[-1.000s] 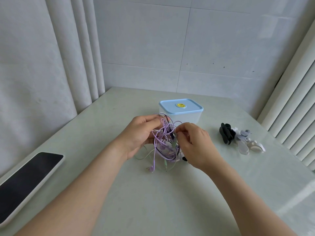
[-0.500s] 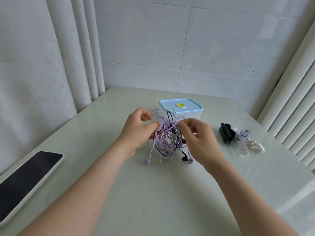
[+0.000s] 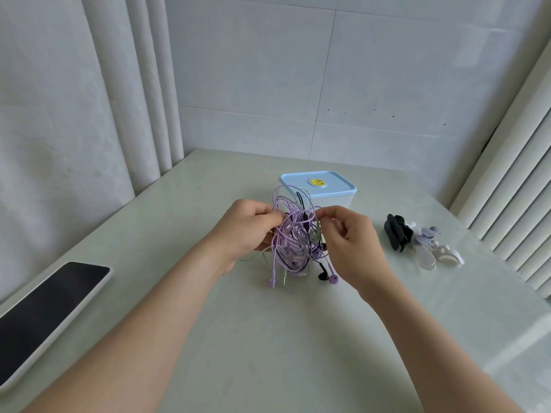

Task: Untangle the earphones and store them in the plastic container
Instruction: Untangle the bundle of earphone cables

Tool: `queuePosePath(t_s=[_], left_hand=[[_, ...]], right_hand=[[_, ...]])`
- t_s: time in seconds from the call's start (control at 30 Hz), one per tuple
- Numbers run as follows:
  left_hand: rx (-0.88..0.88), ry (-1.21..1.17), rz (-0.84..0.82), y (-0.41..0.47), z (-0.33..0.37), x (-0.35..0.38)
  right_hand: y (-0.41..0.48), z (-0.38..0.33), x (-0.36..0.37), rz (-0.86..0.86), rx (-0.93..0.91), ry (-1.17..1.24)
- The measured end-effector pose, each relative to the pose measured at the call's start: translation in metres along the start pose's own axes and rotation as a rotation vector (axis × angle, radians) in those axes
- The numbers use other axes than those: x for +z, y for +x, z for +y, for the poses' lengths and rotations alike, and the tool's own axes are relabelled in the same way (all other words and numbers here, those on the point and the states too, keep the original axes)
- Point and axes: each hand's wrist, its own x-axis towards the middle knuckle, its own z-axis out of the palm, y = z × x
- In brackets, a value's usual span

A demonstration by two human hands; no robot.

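- Left hand point(image 3: 247, 231): fingers curled, gripping the left side of the earphones point(image 3: 293, 234) near the top of the bundle.
- Right hand point(image 3: 351, 242): thumb and forefinger pinch a strand at the upper right of the same bundle; the other fingers are loosely curled.
- Earphones: one tangled mass of thin cords, mostly lilac, with black and pale green strands mixed in. It is held upright between the two hands, above the counter point(image 3: 268, 338). Loops stand out at the top; a lilac earbud point(image 3: 334, 280), a black earbud point(image 3: 323, 275) and a plug end hang at the bottom, close to the surface.
- Plastic container point(image 3: 337, 201): square, translucent walls, just behind the bundle. A light blue lid point(image 3: 298, 181) with rounded corners is seated on it, with a yellow disc point(image 3: 316, 182) at its centre. Contents cannot be determined.
- Counter: pale, smooth, glossy.
- Right of the hands: a cluster of small black pieces point(image 3: 395, 231) and white pieces point(image 3: 438, 254), flat and rounded.
- Far left: a phone point(image 3: 44, 305) with a dark screen and a white case, lying flat.
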Motion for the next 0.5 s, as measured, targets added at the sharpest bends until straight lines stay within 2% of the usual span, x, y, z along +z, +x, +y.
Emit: queuePosePath(t_s=[0.17,0.27,0.37,0.5], left_hand=[[0.063,-0.07,0.067,0.003,-0.0012,-0.0002],[0.094,-0.073,0.002,0.0024,-0.0008,0.0007],[0.108,-0.098,-0.091,-0.0001,-0.0006,0.0024],[0.095,-0.216,-0.095,0.0013,-0.0035,0.0018]], right_hand=[[-0.0025,-0.0025,-0.0002,-0.059,-0.019,-0.007],[-0.0021,-0.0018,0.001,-0.096,-0.027,0.005],[-0.0002,0.0005,0.002,-0.111,-0.084,-0.081],[0.0003,0.0016,0.001,-0.13,-0.14,-0.112]])
